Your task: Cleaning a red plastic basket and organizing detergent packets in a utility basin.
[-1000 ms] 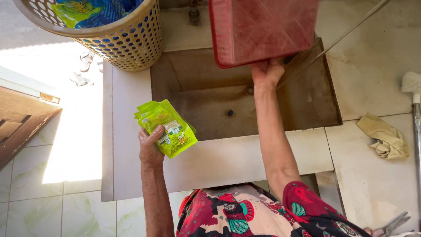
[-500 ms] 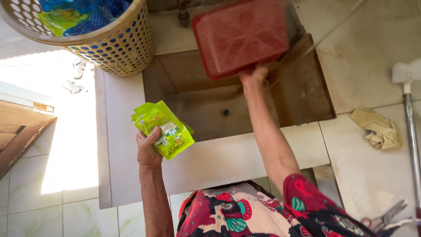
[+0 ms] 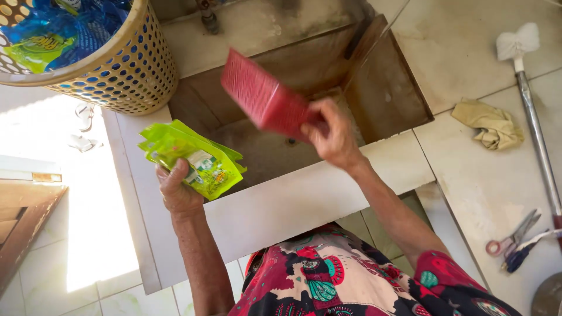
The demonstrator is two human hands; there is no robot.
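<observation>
The left hand [image 3: 175, 190] holds a small stack of bright green plastic sachets [image 3: 193, 158] with its fingers curled shut around their lower edge, above the pale tiled rim [image 3: 304, 202] of a sunken brown basin [image 3: 275, 76]. The right hand [image 3: 333, 134] grips one corner of a flat red ribbed plastic tray [image 3: 263, 96], fingers pinched on it, and the tray is tilted steeply over the basin, blurred. The basin looks bare apart from its drain. A yellow perforated plastic basket [image 3: 117, 70] stands at the basin's far left corner and already holds blue and green packets [image 3: 47, 35]. Judging by this, part of the packets have reached the basket, while the stack in the left hand is still outside it. On the tiled surface to the right lie a crumpled beige cloth [image 3: 492, 123], a white-headed brush with a metal handle [image 3: 527, 99] and scissors [image 3: 515, 237].
</observation>
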